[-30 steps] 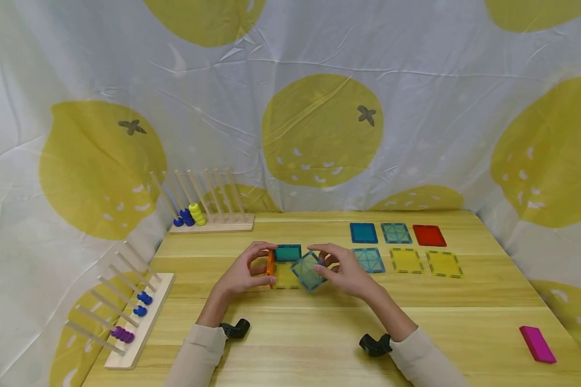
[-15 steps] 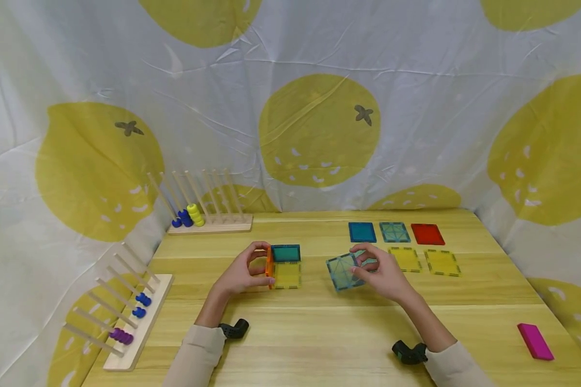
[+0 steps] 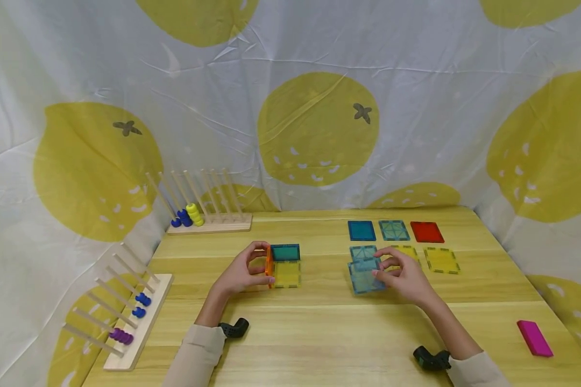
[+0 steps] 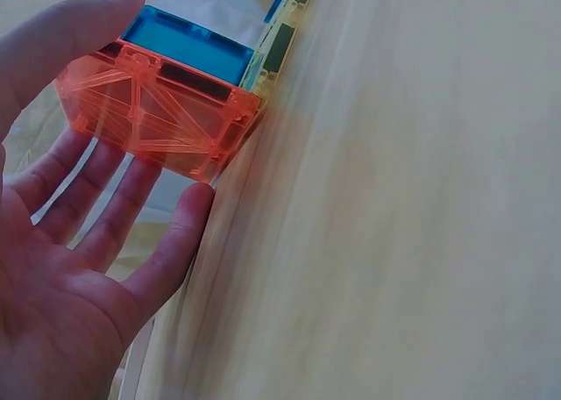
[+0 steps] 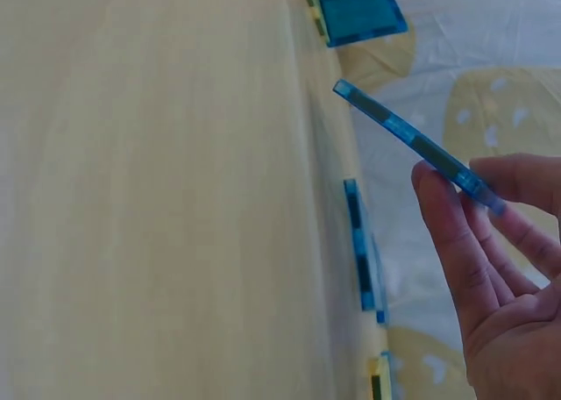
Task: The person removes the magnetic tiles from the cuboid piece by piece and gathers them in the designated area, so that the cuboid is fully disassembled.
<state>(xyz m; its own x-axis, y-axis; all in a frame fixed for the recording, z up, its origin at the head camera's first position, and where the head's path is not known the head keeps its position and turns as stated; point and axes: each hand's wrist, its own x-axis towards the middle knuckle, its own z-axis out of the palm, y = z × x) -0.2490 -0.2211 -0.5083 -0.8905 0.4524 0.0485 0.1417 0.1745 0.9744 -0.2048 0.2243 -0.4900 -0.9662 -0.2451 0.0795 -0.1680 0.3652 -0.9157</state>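
Note:
My left hand (image 3: 242, 271) holds an upright orange magnetic tile (image 3: 270, 261) by its edges; the left wrist view shows its ribbed face. That tile meets a yellow magnetic tile (image 3: 287, 275) lying flat and a standing blue one (image 3: 285, 252) behind it. To the right, my right hand (image 3: 404, 277) pinches a translucent light-blue magnetic tile (image 3: 365, 278) by one side. In the right wrist view this held tile (image 5: 412, 137) appears edge-on, tilted and off the table. Just behind it lies another light-blue tile (image 3: 363, 252), partly covered in the head view.
Blue (image 3: 361, 230), light-blue (image 3: 394, 230) and red (image 3: 427, 232) tiles lie at the back right, with yellow tiles (image 3: 442, 260) before them. Wooden peg racks with beads stand at back left (image 3: 213, 227) and left (image 3: 142, 322). A magenta block (image 3: 535, 338) lies right.
My right hand has moved to the right with the light-blue tile, away from the joined tiles, and turned it. My left hand stays at the orange tile.

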